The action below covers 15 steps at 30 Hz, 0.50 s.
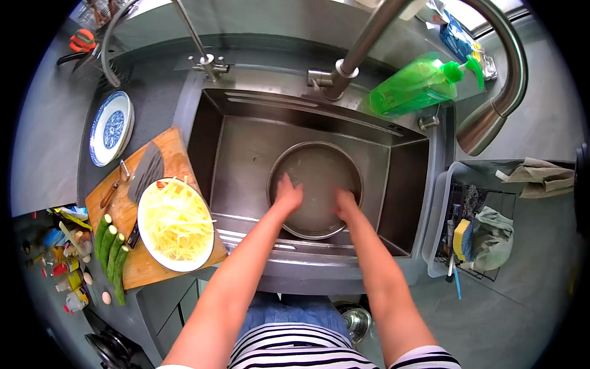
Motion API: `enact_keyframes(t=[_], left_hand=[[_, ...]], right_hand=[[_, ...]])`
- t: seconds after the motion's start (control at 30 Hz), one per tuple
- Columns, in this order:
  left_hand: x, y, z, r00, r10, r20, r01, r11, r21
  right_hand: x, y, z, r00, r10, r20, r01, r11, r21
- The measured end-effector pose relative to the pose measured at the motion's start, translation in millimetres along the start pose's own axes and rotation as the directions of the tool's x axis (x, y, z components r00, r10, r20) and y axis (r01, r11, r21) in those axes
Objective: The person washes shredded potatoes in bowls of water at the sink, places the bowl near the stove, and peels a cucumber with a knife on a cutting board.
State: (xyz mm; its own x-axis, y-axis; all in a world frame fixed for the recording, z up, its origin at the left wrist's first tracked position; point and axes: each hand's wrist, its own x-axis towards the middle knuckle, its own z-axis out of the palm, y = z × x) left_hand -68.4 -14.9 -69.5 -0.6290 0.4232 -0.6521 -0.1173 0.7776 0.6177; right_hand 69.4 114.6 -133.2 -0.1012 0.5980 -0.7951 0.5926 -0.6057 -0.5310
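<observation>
A round metal basin [314,229] stands in the steel sink [246,144], with cloudy water in it. My left hand [289,193] is over the left part of the basin, its fingers apart and partly in the water, with nothing seen in it. On the basin's right side, my right hand [344,202] dips into the water; its fingers are blurred and hidden. To the left, a white plate of pale yellow shreds [175,221] rests on a wooden cutting board [138,270], beside a cleaver [147,172] and several green cucumbers [117,253].
Behind the sink are a curved faucet [513,67], a smaller tap [211,66] and a green soap bottle [412,89]. A blue-patterned dish [112,129] is at the left. At the right, a plastic bin [436,227] holds a sponge [462,240] and a cloth [493,240].
</observation>
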Motion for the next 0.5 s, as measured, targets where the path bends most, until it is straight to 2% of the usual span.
enact_keyframes(t=[0.03, 0.07, 0.13, 0.17, 0.27, 0.3, 0.37, 0.47, 0.5], left_hand=[[12, -4, 6, 0.998, -0.016, -0.056, 0.013, 0.999, -0.051], [27, -9, 12, 0.997, -0.078, -0.01, 0.071, 0.954, -0.29], [43, -5, 14, 0.979, -0.163, 0.118, 0.199, 0.692, -0.694], [41, 4, 10, 0.948, -0.225, 0.226, 0.318, 0.612, -0.724], [69, 0, 24, 0.921, -0.294, 0.257, 0.381, 0.533, -0.755], [70, 7, 24, 0.916, -0.295, 0.272, 0.39, 0.498, -0.775], [66, 26, 18, 0.907, -0.298, 0.299, 0.406, 0.421, -0.811], [103, -2, 44, 0.92, -0.244, 0.306, 0.361, 0.227, -0.905], [106, -6, 47, 0.926, -0.226, 0.303, 0.35, 0.209, -0.913]], right_hand=[[51, 37, 10, 0.999, -0.044, -0.016, 0.046, 0.98, 0.192], [80, 59, 17, 0.996, -0.085, -0.041, 0.094, 0.922, 0.377], [87, 59, 29, 0.991, -0.094, -0.095, 0.124, 0.917, 0.378], [91, 56, 38, 0.988, -0.1, -0.119, 0.139, 0.915, 0.379], [62, 9, 46, 0.997, 0.021, 0.074, -0.064, 0.765, 0.641], [55, -6, 48, 0.991, 0.012, 0.133, -0.1, 0.722, 0.685], [50, -25, 54, 0.969, -0.015, 0.246, -0.182, 0.631, 0.754], [62, -28, 70, 0.919, -0.158, 0.361, -0.208, 0.583, 0.785], [61, -30, 72, 0.887, -0.205, 0.413, -0.219, 0.6, 0.77]])
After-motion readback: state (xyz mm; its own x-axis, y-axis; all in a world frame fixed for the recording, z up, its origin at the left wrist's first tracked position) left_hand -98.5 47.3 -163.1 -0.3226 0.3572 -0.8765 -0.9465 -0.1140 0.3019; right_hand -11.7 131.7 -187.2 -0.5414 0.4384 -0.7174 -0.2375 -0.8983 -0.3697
